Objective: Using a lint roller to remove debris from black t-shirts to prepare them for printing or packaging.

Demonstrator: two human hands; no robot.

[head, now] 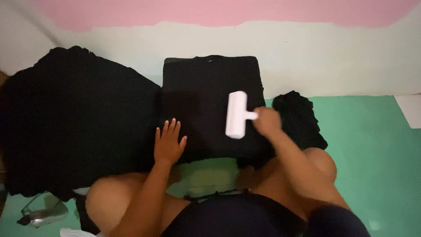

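Here the right hand [266, 121] grips a blurred white cylindrical lint roller [237, 115]; its fingers hide the handle. Left hand [169, 142] lies flat, fingers spread, on the folded black cloth garment [206, 87].

One white lint roller [237, 115], one folded black garment [206, 101], perhaps two black heaps [74, 118].

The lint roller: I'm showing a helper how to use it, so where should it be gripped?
By the short handle, coming from the right, as the right hand does. The lint roller has its white drum lying on the folded black garment, handle sticking out sideways.
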